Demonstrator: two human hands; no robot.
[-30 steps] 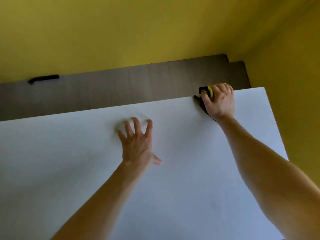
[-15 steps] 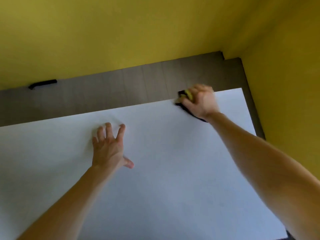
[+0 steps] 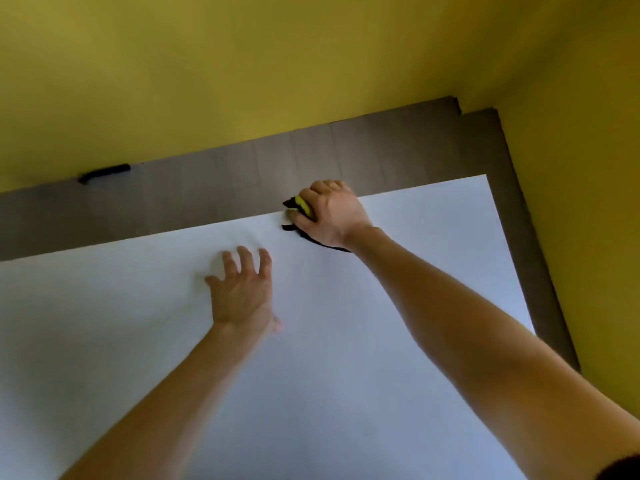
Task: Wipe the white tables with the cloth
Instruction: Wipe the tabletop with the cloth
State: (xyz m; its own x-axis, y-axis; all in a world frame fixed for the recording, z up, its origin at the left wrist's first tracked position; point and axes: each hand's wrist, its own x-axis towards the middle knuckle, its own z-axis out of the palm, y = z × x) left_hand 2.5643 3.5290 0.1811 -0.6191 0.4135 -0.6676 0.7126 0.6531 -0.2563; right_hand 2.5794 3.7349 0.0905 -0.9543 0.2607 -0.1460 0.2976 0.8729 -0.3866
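The right hand [image 3: 330,213] grips the black-and-yellow cloth [image 3: 302,206] under its fingers at the white table's [image 3: 346,341] far edge, upper centre; the left hand [image 3: 242,289] rests spread flat on the table.

Left hand [image 3: 242,296] splayed flat; right hand [image 3: 332,213] grips cloth [image 3: 303,204].

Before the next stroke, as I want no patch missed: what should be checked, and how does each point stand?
1. Cloth gripped: the right hand curls round the black-and-yellow cloth: ok.
2. Cloth on the surface: it sits at the far edge of the white table, touching it: ok.
3. Bracing: the left hand rests on the table, fingers spread: ok.
4. Left hand out of the cloth's way: it lies nearer the person, apart from the cloth: ok.
5. Wiped parts left clean: cannot tell.
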